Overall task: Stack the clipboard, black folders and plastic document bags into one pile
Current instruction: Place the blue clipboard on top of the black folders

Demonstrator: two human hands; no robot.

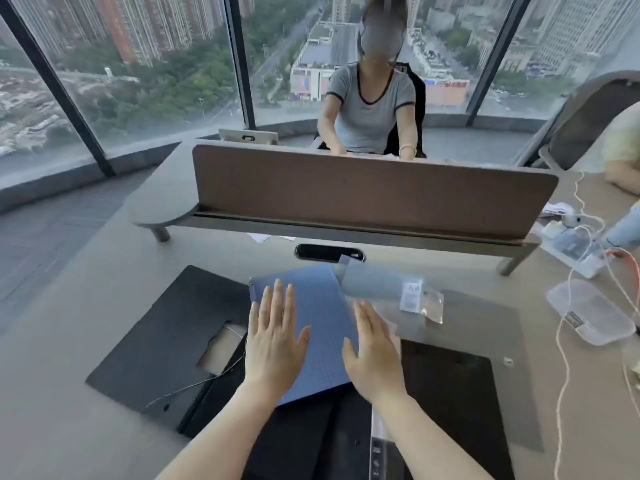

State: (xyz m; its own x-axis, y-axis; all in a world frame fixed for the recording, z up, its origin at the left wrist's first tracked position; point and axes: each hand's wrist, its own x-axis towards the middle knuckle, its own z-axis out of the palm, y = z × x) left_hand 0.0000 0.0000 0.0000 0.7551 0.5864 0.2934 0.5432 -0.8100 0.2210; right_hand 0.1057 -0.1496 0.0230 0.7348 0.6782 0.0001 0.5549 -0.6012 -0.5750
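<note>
Blue clipboard (317, 327) flat beneath both hands' spread fingers (277, 299).

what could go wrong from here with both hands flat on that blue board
1. The blue board lies skewed across the black folders, so pressing it could leave a crooked pile.
2. A thin cord trails from the left folder and may snag.
3. The clear plastic bag beside the right hand looks slippery and could slide off.
</note>
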